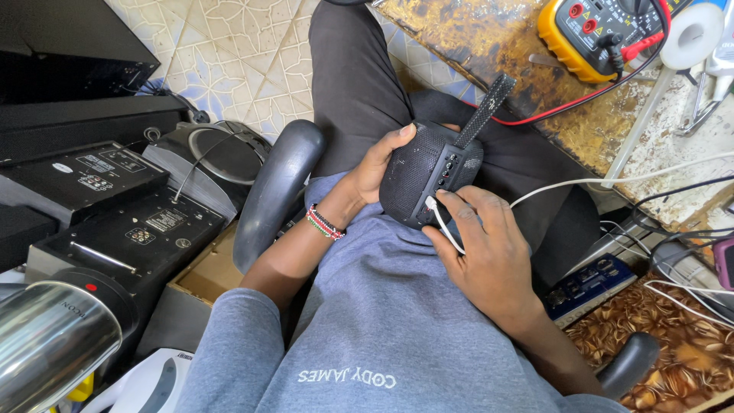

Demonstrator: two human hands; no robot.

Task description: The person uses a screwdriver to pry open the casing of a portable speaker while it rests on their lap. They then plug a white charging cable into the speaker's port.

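speaker: a small round black speaker (428, 174) sits in the person's lap, in the middle of the scene, held up off the legs.
speaker's long way: it runs from near-left to far-right, and a black strap (486, 108) sticks out at the far-right end toward the surface (489, 46).
left hand: the left hand (377, 164) is on the left side of the speaker. Its fingers curl around the back and the thumb lies on top, so it grips the speaker.
right hand: the right hand (489, 248) is on the near-right side, just under the speaker. Its fingers are bent, and the fingertips touch the side with the little buttons and holes.
white cable: a thin white cable (612, 181) comes in from the right and ends at the speaker's side, right by the right fingertips. It looks like the plug is pinched there, but the view is too small to be sure.
nearer hand: the right hand is the one closest to the holes and the plug.
around: a yellow meter (592, 34) lies on the far surface; black boxes (115, 199) stand on the left.
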